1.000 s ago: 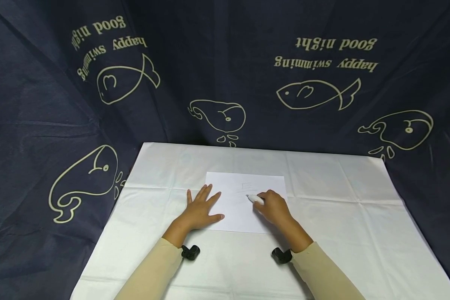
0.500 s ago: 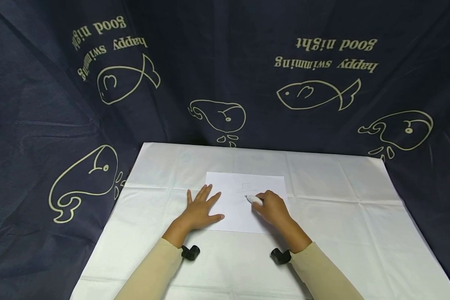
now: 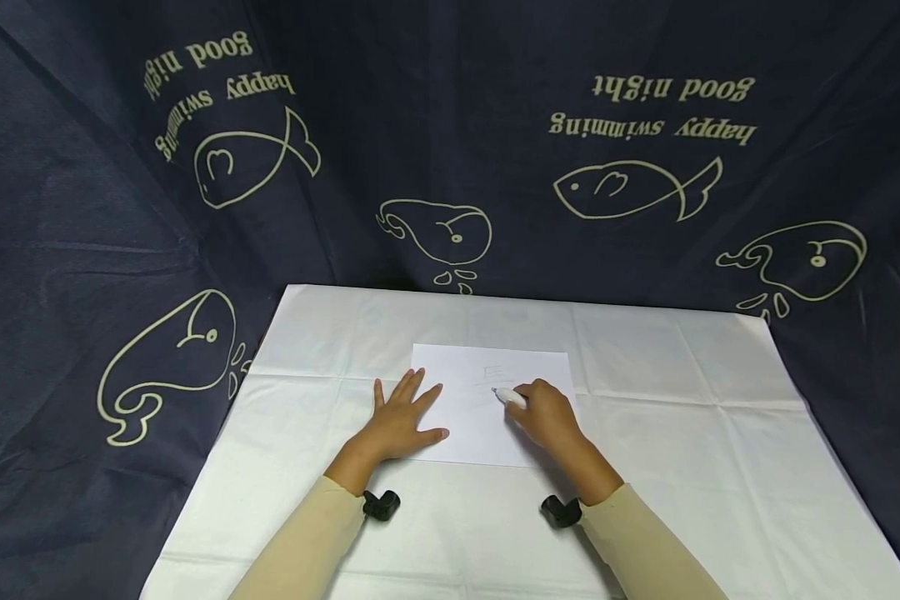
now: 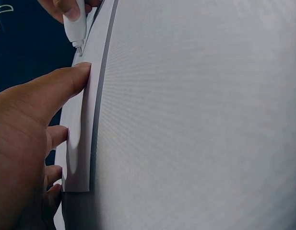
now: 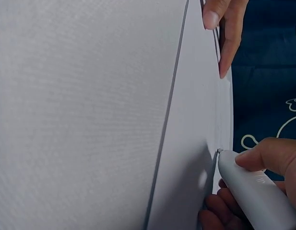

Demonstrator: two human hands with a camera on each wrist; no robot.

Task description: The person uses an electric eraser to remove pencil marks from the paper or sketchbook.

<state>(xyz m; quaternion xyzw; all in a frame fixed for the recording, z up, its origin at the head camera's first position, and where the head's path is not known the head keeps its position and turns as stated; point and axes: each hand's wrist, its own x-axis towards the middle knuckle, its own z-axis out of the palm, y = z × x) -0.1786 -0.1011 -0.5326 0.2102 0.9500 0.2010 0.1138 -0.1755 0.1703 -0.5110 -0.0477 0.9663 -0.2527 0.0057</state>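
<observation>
A white sheet of paper [image 3: 480,446] lies flat, with faint grey lines [image 3: 492,372] near its upper middle. My left hand [image 3: 399,425] rests on its left side, fingers spread and straight. My right hand [image 3: 551,415] grips a thick white pen-shaped tool [image 3: 511,397] with a narrow tip. In the head view that tip points left, at the paper just below the lines. The right wrist view shows my thumb lying along the tool [image 5: 255,191] and the tip at the paper. Seen from the left wrist, the tool [image 4: 75,26] slants down past my thumb.
A creased white cloth [image 3: 667,467] covers the table under the paper. Behind and to the sides hangs a dark blue cloth [image 3: 450,125] with fish, whale and letter prints. Small black cameras [image 3: 381,505] sit at both wrists.
The tool's tip and my right hand have shifted slightly left and then back right over the paper. My left hand has stayed in place.
</observation>
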